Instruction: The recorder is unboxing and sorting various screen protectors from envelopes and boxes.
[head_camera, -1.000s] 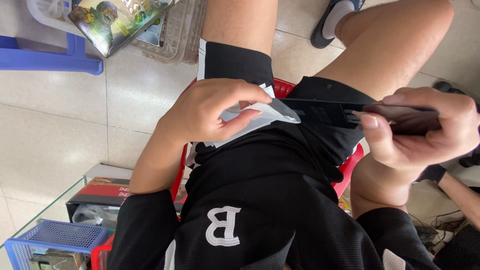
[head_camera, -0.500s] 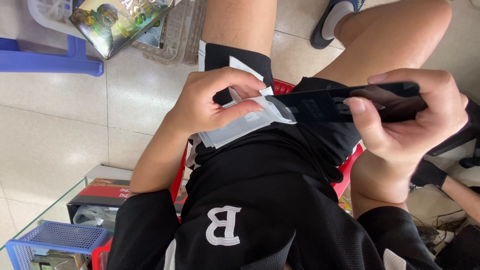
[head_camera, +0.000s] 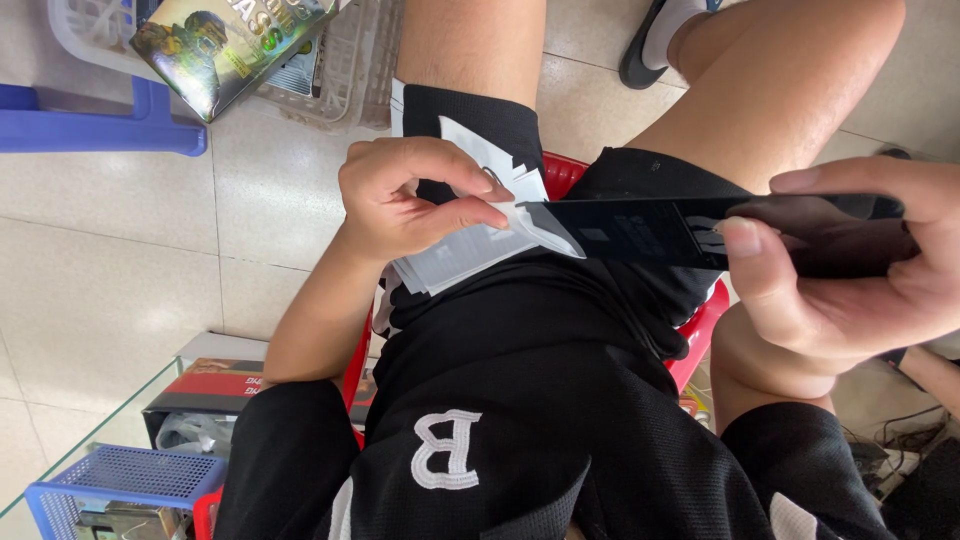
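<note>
**Two hands work a dark flat panel and white sheets over the lap**

The person sits on a red chair (head_camera: 708, 318), and both hands meet above the black shorts (head_camera: 560, 320). The left hand (head_camera: 405, 195) comes in from the lower left, forearm angled up across the thigh, wrist bent, fingers curled inward. Its grip is narrow: thumb and forefinger pinch the corner of a stack of white sheets (head_camera: 470, 250), right where that corner meets the near end of the dark panel (head_camera: 690, 228). The sheets rest on the left thigh, partly under the palm.

The right hand (head_camera: 850, 270) enters from the right edge, palm turned towards the body. Its grip is closed on the dark panel, thumb pressed on the top face and fingers wrapped along the far edge. The panel lies nearly level, stretching from this hand across the lap to the left fingertips.

On the tiled floor (head_camera: 110, 260) to the left stand a blue basket (head_camera: 130, 480) and a white basket (head_camera: 350, 80) holding a colourful box (head_camera: 225, 40).
</note>
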